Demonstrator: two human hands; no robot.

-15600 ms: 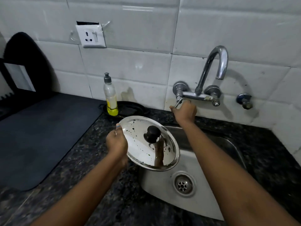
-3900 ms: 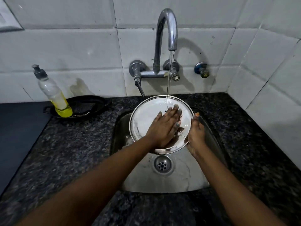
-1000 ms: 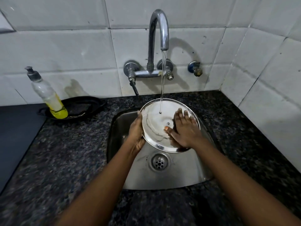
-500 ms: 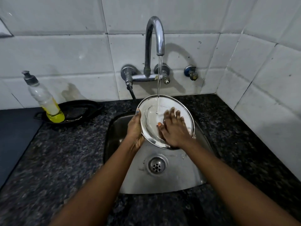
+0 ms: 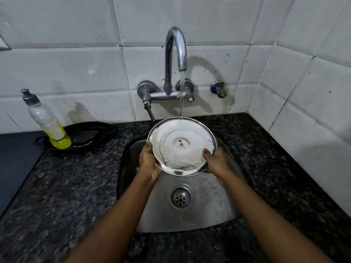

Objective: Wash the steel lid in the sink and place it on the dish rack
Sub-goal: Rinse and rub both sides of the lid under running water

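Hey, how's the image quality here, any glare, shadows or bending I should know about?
Head view: wide-angle bending curves the white wall tiles; the chrome gooseneck tap casts a shadow on the wall right of it; the round steel lid glares pale; edges darken, and the dark speckled counter looks soft.

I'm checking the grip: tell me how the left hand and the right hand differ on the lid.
The left hand clasps the steel lid's left rim, thumb on the edge; the right hand holds the lower right rim, fingertips curling inside. The left hand sits slightly higher than the right. Both keep the lid under the faucet's stream.
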